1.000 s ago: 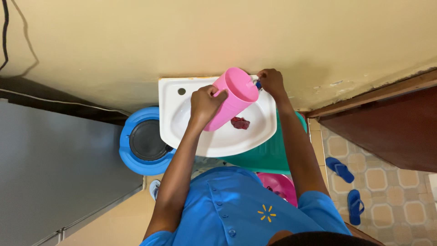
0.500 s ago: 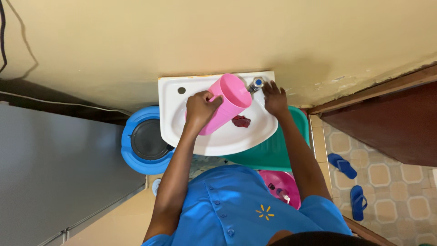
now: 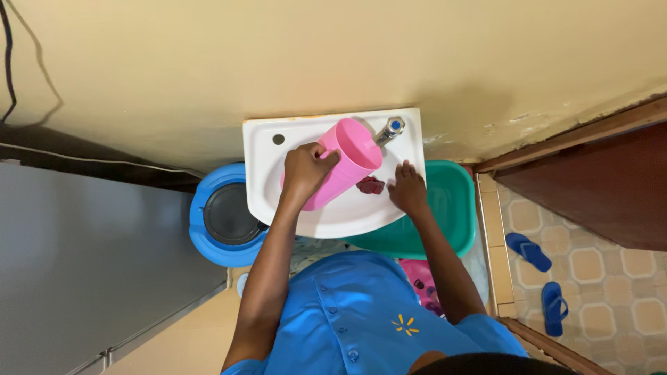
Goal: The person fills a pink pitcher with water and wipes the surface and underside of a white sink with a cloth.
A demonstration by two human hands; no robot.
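Pink jug tilted over white sink, gripped in left hand fingers; right hand fingers loosely spread, empty, just right of dark red cloth.

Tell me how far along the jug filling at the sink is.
Left hand holds the pink jug, its mouth under the tap. Right hand rests on the sink near a dark red object. Water level can't be seen.
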